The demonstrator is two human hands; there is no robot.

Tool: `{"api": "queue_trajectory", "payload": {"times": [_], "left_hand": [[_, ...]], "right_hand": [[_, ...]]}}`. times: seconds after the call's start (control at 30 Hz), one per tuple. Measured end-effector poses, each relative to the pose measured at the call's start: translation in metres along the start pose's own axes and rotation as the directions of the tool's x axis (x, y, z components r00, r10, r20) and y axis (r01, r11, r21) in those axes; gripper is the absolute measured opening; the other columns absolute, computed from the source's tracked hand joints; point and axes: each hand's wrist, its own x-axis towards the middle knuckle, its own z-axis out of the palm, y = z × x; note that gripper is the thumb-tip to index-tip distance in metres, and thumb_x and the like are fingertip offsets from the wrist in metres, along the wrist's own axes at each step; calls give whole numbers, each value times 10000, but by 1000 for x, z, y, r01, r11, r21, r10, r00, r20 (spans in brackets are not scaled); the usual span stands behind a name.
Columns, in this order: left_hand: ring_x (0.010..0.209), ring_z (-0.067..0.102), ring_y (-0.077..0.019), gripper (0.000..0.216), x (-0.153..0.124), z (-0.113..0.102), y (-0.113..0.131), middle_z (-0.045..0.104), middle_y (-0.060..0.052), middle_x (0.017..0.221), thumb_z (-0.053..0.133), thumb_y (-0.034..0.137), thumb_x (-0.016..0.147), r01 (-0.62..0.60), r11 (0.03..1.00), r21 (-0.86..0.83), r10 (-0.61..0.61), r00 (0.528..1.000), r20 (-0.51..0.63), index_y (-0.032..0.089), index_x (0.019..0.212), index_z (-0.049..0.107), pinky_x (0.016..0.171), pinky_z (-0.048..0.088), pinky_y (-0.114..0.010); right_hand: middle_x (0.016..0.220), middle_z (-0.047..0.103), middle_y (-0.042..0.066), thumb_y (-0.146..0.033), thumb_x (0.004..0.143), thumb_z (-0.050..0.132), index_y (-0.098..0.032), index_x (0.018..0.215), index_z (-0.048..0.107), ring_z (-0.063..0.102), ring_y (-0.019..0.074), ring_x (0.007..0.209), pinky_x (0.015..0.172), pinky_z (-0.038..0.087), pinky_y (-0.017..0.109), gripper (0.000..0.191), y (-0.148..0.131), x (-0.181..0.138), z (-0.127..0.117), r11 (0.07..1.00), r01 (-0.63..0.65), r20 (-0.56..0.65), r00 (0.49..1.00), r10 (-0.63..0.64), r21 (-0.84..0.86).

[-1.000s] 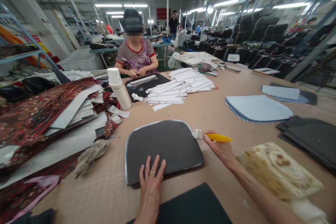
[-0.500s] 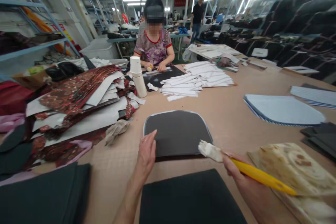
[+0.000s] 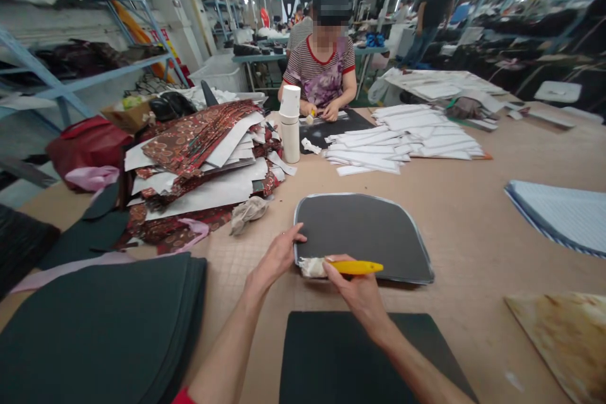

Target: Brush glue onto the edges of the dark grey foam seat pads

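A dark grey panel with a pale rim (image 3: pixel 364 233) lies flat on the table in front of me. The fingers of my left hand (image 3: pixel 279 252) are stretched out and rest on its left edge. In my right hand (image 3: pixel 357 287) is a paintbrush with a yellow handle (image 3: pixel 362 267), gripped close to the bristles. Its whitish, caked bristles (image 3: pixel 312 267) touch the panel's near left corner. Closer to me lies a dark green-black sheet (image 3: pixel 345 360), partly covered by my right forearm.
A stack of dark panels (image 3: pixel 104 322) sits at left, below a heap of patterned red-brown pieces (image 3: pixel 199 145). A stained board (image 3: pixel 563 334) is at right, with striped light-blue panels (image 3: pixel 563 214) beyond. White strips (image 3: pixel 402 139) lie before a co-worker (image 3: pixel 326 69). A white cup (image 3: pixel 290 104) tops a cream container.
My right hand has carried the brush leftward, from the panel's right side to its near left corner. My left fingers sit on the left edge. The view has turned left.
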Motion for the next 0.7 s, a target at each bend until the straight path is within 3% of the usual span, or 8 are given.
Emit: {"api": "queue_trajectory", "payload": {"times": [0.13, 0.3, 0.37, 0.43, 0.53, 0.63, 0.7], "left_hand": [[1019, 591, -197, 595, 0, 3, 0, 661, -106, 1084, 335, 47, 726, 1, 999, 45, 0, 1000, -7, 130, 1305, 441, 950, 445, -394], [1018, 587, -198, 618, 2, 6, 3, 653, -121, 1099, 325, 31, 714, 0, 992, 123, -1, 1000, 10, 108, 1321, 416, 945, 446, -399], [1035, 580, -186, 644, 1, 6, 3, 648, -110, 1113, 316, 16, 702, -1, 988, 151, -2, 1000, 20, 122, 1331, 401, 957, 437, -393], [1057, 569, -176, 659, 0, 5, 1, 638, -107, 1135, 305, 4, 694, 2, 984, 177, -7, 1000, 23, 130, 1335, 393, 968, 427, -386], [1053, 567, -179, 653, -1, 3, 5, 627, -105, 1142, 307, -2, 693, 23, 975, 222, -28, 999, 22, 140, 1324, 402, 957, 428, -388], [1053, 555, -223, 586, 3, 12, 28, 629, -111, 1100, 354, 25, 726, 29, 957, 288, -39, 999, 30, 153, 1291, 440, 962, 399, -449], [1102, 512, -254, 527, 7, 27, 53, 605, -110, 1131, 441, 96, 765, -14, 946, 324, -10, 997, 73, 178, 1285, 448, 984, 357, -476]], "right_hand": [[676, 651, 25, -482, 714, 655, -189, 788, 681, 586, 163, 613, 589, 468, 280, 303, -7, -5, -13, 998, -20, -75, 997, 16, -51], [687, 660, 31, -474, 694, 659, -179, 757, 668, 602, 173, 634, 621, 486, 289, 301, -9, 1, -1, 999, 4, 44, 999, -6, 41], [724, 672, 33, -456, 711, 645, -190, 745, 665, 616, 182, 680, 671, 487, 295, 268, -6, 2, -15, 1000, 30, 20, 999, -29, -11], [733, 674, 37, -453, 721, 632, -201, 752, 666, 620, 193, 693, 684, 482, 302, 256, -3, 0, -52, 996, 14, -69, 997, -20, -86], [565, 614, 28, -512, 639, 654, -217, 680, 669, 576, 203, 551, 558, 457, 318, 297, -2, -8, -133, 954, -121, -277, 960, 43, -274], [435, 527, 6, -580, 605, 619, -228, 604, 642, 506, 191, 426, 467, 411, 327, 353, -8, -18, -206, 845, -284, -442, 895, 64, -453], [445, 529, 6, -599, 628, 590, -221, 609, 633, 518, 192, 438, 486, 422, 328, 381, -14, -25, -232, 819, -312, -529, 848, 12, -482]]}}
